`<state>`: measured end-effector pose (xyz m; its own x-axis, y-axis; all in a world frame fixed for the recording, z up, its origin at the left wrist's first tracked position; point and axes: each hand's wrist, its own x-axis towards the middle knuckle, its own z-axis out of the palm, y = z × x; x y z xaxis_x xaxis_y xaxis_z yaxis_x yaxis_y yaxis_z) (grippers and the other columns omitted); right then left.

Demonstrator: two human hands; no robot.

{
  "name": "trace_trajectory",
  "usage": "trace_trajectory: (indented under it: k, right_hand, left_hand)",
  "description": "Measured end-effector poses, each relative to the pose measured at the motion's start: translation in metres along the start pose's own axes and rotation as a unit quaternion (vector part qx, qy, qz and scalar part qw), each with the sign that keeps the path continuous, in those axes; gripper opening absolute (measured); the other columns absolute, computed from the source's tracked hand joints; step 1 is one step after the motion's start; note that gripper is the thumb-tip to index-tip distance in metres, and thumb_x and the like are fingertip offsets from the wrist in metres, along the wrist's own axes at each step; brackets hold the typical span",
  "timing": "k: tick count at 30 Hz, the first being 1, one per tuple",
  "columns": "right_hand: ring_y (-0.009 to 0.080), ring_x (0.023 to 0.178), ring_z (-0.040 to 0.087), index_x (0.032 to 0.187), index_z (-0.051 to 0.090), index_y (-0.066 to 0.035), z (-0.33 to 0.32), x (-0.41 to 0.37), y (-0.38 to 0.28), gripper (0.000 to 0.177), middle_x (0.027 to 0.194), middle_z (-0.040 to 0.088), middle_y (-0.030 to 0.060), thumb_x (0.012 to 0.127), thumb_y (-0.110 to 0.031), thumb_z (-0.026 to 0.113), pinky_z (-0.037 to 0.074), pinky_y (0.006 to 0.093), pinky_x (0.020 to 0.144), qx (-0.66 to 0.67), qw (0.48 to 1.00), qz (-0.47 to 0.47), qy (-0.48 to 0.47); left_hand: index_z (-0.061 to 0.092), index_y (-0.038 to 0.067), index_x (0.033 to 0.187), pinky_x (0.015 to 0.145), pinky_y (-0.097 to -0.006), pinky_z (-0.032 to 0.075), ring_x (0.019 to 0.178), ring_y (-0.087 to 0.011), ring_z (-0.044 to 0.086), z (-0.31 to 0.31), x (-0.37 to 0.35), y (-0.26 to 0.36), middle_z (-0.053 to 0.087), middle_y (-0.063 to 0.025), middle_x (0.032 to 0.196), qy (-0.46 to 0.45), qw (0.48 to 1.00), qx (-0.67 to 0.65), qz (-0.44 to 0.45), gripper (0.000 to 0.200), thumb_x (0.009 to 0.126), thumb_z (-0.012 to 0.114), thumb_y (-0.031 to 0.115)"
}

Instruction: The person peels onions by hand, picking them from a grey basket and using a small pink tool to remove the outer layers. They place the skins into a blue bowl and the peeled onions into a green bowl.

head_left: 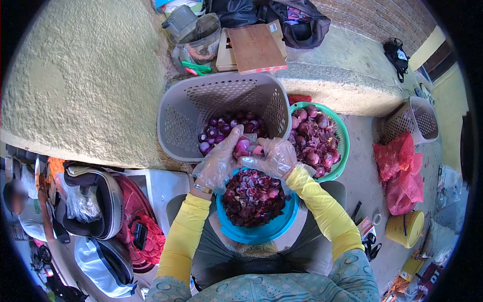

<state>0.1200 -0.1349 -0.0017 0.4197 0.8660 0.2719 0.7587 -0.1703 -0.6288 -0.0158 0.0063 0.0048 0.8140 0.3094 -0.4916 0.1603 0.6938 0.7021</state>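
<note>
My left hand (217, 160), in a clear plastic glove, is closed around a red onion (242, 146). Close against it is my gloved right hand (276, 155), its fingers bent together; what they grip is hidden, though a pinkish bit shows at their tips. Both hands are above the near rim of a grey perforated basket (176, 113), which holds several shiny peeled red onions (217, 132). Below them, a blue basin (241, 234) between my knees contains onion skins (251, 201). To the right, a green basket (344, 138) is full of unpeeled onions and loose skins (313, 138).
Behind the grey basket are a brown board (256, 48), a clear tub (201, 43) and green-handled scissors (197, 68). Red mesh sacks (402, 173) and a yellow bucket (405, 229) stand right. An open bag (93, 201) lies left, and a person (17, 196) shows at the far-left edge.
</note>
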Motion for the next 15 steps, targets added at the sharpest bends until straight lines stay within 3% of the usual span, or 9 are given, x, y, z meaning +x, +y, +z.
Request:
trace_trajectory:
  k: [7,9,15]
  right_hand:
    - [0.0378,0.064,0.068,0.086,0.074,-0.007,0.0037,-0.0018,0.0055,0.054,0.067,0.067,0.0169,0.081,-0.061,0.078,0.054,0.0451,0.06,0.001,1.0,0.008,-0.023]
    - [0.0393,0.065,0.069,0.084,0.074,-0.01,0.0019,-0.0011,0.0036,0.049,0.067,0.068,0.0177,0.084,-0.059,0.075,0.054,0.0491,0.061,0.004,0.999,0.007,-0.044]
    - [0.0392,0.065,0.068,0.085,0.074,-0.013,0.003,-0.0019,0.0032,0.045,0.067,0.068,0.0154,0.09,-0.057,0.069,0.054,0.0493,0.061,0.017,0.996,0.01,-0.085]
  left_hand:
    - [0.047,0.006,0.152,0.081,-0.024,0.053,0.101,-0.0111,0.058,-0.0044,0.0046,-0.0066,0.059,-0.0067,0.132,-0.006,0.999,-0.002,0.032,0.06,0.107,0.055,0.045]
    - [0.046,0.005,0.152,0.087,-0.0275,0.055,0.108,-0.0142,0.059,-0.0042,0.0058,-0.0063,0.059,-0.0087,0.134,-0.019,0.999,-0.043,0.027,0.061,0.106,0.056,0.044]
    - [0.045,0.005,0.152,0.093,-0.0369,0.056,0.114,-0.0216,0.061,-0.0032,0.006,-0.0075,0.058,-0.0095,0.137,0.004,0.998,-0.056,0.038,0.061,0.105,0.058,0.042]
